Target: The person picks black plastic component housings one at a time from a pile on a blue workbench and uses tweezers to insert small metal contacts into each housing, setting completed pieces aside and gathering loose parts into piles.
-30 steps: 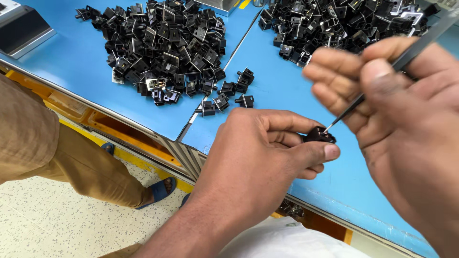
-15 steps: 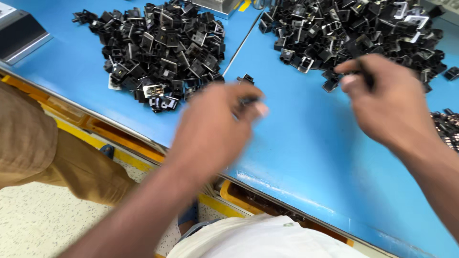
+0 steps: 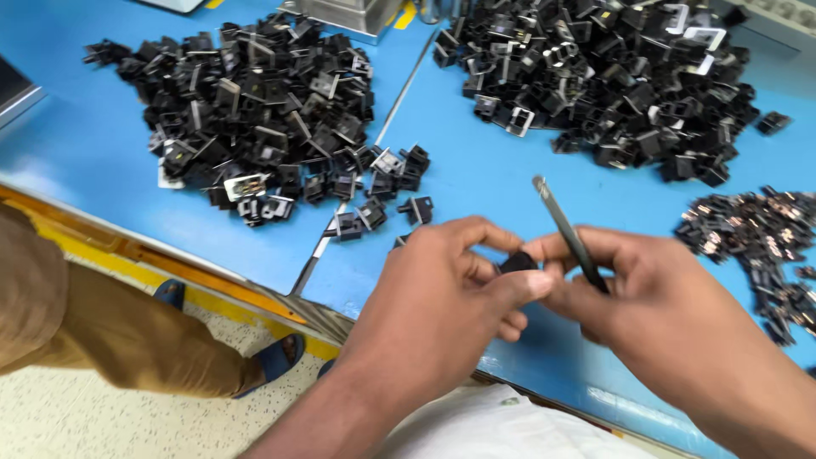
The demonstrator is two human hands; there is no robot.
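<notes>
You are looking down on a blue worktable (image 3: 476, 183) that fills most of the view, its surface split by a thin metal seam (image 3: 399, 93) running from far to near. Along the near left edge runs a yellow and orange strip (image 3: 127, 255). Below it, at the near left, lies a pale speckled floor (image 3: 93, 416). At the far edge a grey metal box (image 3: 357, 13) stands on the table, and another grey box (image 3: 13, 89) sits at the far left. The light is bright and even, with soft glare on the blue surface.
</notes>
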